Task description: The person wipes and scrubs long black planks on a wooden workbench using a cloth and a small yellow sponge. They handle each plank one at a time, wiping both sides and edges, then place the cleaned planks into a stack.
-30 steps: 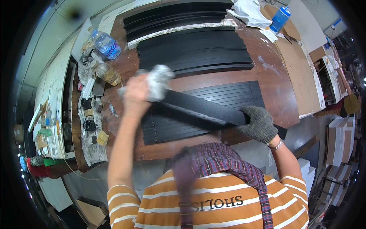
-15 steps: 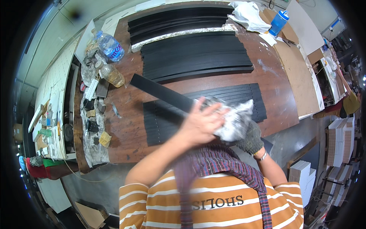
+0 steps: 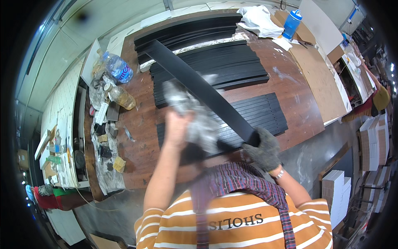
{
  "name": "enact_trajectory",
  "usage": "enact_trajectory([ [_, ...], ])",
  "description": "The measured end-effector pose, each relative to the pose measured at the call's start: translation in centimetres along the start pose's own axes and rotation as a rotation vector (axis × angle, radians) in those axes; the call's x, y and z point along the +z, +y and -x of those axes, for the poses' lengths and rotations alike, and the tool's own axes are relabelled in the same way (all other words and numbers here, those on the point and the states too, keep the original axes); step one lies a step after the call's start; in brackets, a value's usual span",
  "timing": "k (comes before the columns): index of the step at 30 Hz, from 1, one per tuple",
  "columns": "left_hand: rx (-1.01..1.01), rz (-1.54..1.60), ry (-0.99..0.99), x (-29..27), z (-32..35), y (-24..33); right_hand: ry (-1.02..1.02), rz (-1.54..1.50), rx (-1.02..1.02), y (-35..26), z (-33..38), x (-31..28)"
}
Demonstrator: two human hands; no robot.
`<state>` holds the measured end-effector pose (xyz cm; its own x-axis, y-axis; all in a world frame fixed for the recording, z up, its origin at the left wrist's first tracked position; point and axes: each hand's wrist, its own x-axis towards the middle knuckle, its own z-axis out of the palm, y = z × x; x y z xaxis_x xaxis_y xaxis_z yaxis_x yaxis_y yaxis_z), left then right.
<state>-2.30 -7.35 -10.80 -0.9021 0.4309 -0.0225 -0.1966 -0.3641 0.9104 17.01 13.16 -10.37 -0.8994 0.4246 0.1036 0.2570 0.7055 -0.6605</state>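
Note:
A long black slat [image 3: 203, 91] slants up over the table, its far end pointing to the far left. My right hand [image 3: 264, 150], in a dark grey glove, is closed round the slat's near end. Bare and blurred by motion, my left hand [image 3: 177, 128] grips a white cloth [image 3: 201, 128] smudged with black. That cloth lies along the slat's left side; whether it touches the slat I cannot tell. Below it, a row of black slats [image 3: 263, 110] lies side by side, with small holes near the right ends.
Two more groups of black slats, a middle stack [image 3: 244, 62] and a far stack [image 3: 195, 27], lie on the brown table [image 3: 300, 110]. Bottles [image 3: 118, 68] and small blocks line the left edge. A blue bottle [image 3: 292, 25] and white cloth bundle [image 3: 261, 20] are at far right.
The slat has swung to a steeper slant, its far end moving farther away. My left hand and the cloth have moved left, apart from my right hand, which now shows gripping the slat's end.

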Motion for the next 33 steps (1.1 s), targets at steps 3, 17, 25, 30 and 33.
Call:
enact_trajectory([
  [3, -0.140, 0.279, -0.051, 7.9, 0.2, 1.4, 0.094, -0.122, -0.250, -4.1, -3.4, 3.1],
  [17, 0.829, -1.625, -0.139, 3.6, -0.4, 1.7, 0.041, -1.971, -0.031, -6.1, -10.1, -4.9],
  [25, 0.172, -1.594, 0.583, -15.4, 0.3, 4.1, 0.378, -1.899, -0.091, 1.8, -8.5, -10.4],
  [30, 0.356, -0.782, 0.116, -3.0, 0.4, 7.8, 0.284, -1.830, -0.209, 0.5, -9.1, -7.6],
  [33, 0.435, -1.238, -0.232, 7.0, 0.4, 6.2, 0.086, -1.902, -0.232, -2.0, -9.5, -4.9],
])
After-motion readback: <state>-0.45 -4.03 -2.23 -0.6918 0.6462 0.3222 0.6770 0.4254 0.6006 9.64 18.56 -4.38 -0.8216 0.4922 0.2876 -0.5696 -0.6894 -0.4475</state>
